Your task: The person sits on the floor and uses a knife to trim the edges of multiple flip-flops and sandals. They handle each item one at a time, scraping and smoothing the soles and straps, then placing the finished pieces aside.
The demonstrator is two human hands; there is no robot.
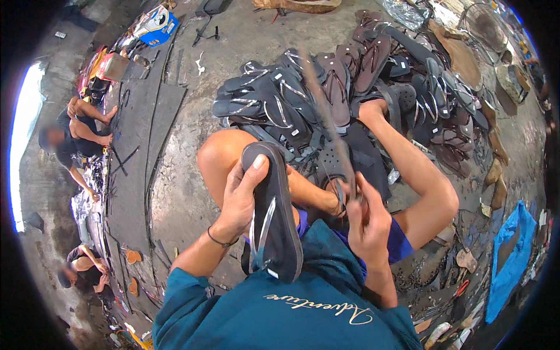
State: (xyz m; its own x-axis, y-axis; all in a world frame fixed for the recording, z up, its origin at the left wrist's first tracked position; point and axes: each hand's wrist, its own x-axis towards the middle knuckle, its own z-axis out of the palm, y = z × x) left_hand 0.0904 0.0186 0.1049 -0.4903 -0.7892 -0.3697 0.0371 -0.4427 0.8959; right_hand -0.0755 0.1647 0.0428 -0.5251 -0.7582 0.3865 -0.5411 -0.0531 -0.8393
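My left hand (238,195) grips a black flip-flop (274,216) by its edge, with the thumb pressed on the toe end of the footbed. The flip-flop has a silvery strap and is held upright above my lap. To its right, my right hand (373,224) is closed round the lower end of a long, thin brownish strip-like tool (329,125). Motion blurs that tool, so its exact kind does not show. It points up and away over the heap of sandals and stands apart from the flip-flop.
Beyond my knees lies a large heap of dark flip-flops (280,99). Black sheet material (137,157) covers the floor at left, near two seated people. A blue-and-white box (156,26) stands at the far left. At right are a blue cloth (510,259) and a round fan (484,26).
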